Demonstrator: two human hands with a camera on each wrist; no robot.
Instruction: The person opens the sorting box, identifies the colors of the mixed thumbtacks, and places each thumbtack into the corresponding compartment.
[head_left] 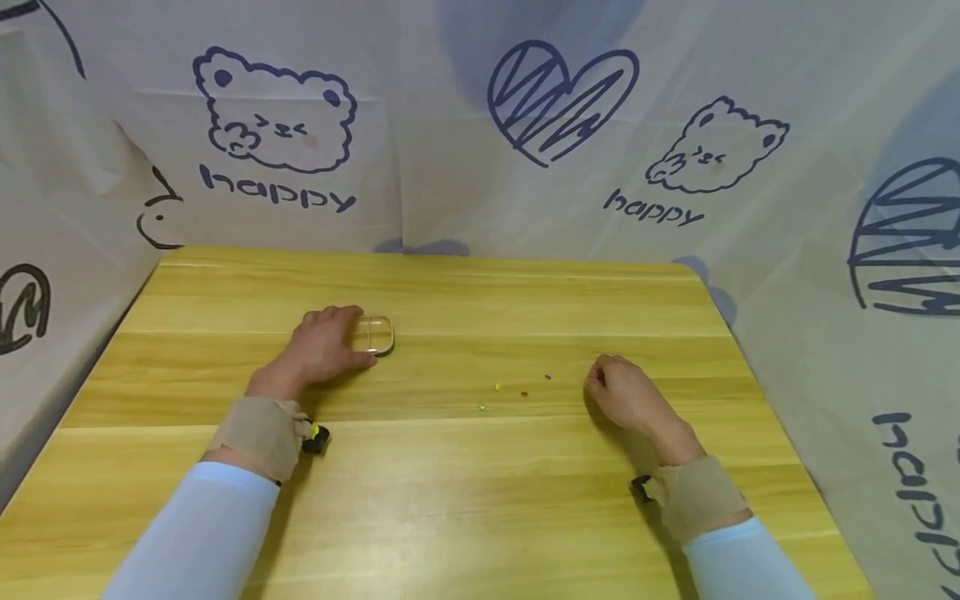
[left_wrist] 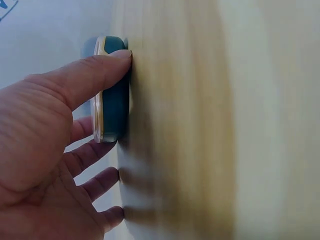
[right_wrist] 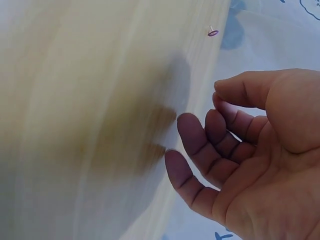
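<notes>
My left hand (head_left: 326,342) grips a small box (head_left: 378,335) with a clear lid and a dark teal base at the left of the table. In the left wrist view the thumb lies against the teal side of the box (left_wrist: 115,115), with fingers behind it. My right hand (head_left: 626,396) is over the right half of the table, fingers curled in, thumb and index fingertips together. Nothing shows between those tips. A purple-headed thumbtack (right_wrist: 213,33) lies beyond it, pin upward.
Several tiny coloured pieces lie mid-table, among them a yellow one (head_left: 497,387), a red one (head_left: 524,393) and a green one (head_left: 483,407). The wooden table (head_left: 450,500) backs onto a white printed cloth (head_left: 442,167), which also hangs along both sides.
</notes>
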